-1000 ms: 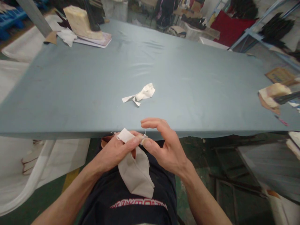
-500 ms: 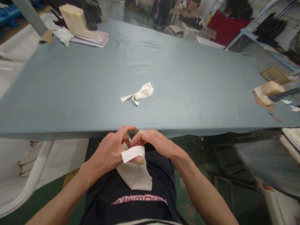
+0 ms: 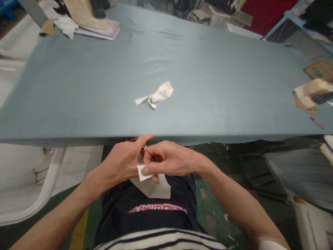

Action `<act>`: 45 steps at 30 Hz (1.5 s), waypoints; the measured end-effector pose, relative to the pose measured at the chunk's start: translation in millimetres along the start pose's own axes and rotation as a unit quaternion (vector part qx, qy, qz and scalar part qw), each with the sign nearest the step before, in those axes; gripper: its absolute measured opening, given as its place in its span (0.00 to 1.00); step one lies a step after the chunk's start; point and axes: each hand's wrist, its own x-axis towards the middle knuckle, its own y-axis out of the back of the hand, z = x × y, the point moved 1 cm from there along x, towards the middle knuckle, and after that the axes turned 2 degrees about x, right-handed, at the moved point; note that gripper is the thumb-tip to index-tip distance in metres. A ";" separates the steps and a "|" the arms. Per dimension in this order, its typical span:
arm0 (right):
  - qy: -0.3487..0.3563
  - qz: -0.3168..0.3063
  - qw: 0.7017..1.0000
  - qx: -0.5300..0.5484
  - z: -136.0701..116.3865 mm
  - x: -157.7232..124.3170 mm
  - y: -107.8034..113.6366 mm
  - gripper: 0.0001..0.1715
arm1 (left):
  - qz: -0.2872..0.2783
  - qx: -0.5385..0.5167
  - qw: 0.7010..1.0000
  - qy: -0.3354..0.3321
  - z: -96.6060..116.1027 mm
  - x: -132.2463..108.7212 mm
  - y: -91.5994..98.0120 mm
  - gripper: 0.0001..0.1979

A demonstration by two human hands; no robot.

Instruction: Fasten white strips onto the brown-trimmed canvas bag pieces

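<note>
A piece of off-white fabric point(image 3: 155, 190) hangs over my lap, just in front of the table edge. My left hand point(image 3: 125, 159) is wrapped round its upper part, with the thumb pointing up toward the table. My right hand point(image 3: 166, 158) pinches a white strip point(image 3: 143, 173) at the top of the fabric between thumb and fingers. Loose threads stick out by the left end of the strip. A crumpled off-white cloth scrap point(image 3: 161, 93) lies on the table beyond both hands.
The table point(image 3: 104, 90) has a grey-blue cover. An iron-like block point(image 3: 85, 15) stands on papers point(image 3: 110, 30) at the far left, beside a white rag point(image 3: 66, 26). Another pale block point(image 3: 313, 92) is on the right, near a pink-handled tool point(image 3: 317, 122). A white curved frame point(image 3: 50, 187) stands lower left.
My right thumb has come down onto the white strip and now presses it against the fingers. The left hand keeps its hold. The view has tilted down slightly.
</note>
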 end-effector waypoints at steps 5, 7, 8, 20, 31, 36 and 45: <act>0.111 0.233 0.952 0.163 17.3 -10.5 -8.0 0.25 | 0.007 -0.242 0.969 0.039 -4.4 -13.5 2.5 0.60; 0.109 0.302 0.911 0.261 36.7 -9.6 -14.2 0.33 | 0.039 -0.334 0.939 0.073 -6.9 -21.5 -2.6 0.51; 0.102 0.318 0.897 0.290 46.3 -7.5 -18.6 0.36 | 0.062 -0.373 0.922 0.090 -8.3 -25.3 -6.6 0.45; -0.031 0.246 0.920 0.303 47.3 -11.0 -49.3 0.39 | 0.130 -0.358 0.907 0.179 -19.3 -52.6 -12.0 0.24; -0.023 0.297 0.942 0.158 16.0 -24.7 -60.3 0.18 | 0.095 -0.371 0.919 0.091 -8.7 -38.7 -8.8 0.24; -0.025 0.341 0.930 0.137 9.8 -29.4 -54.1 0.19 | 0.087 -0.398 0.910 0.073 -0.4 -34.8 -12.4 0.23; -0.020 0.370 0.926 0.079 3.0 -24.4 -49.9 0.18 | 0.113 -0.357 0.927 0.011 12.4 -26.2 -14.3 0.26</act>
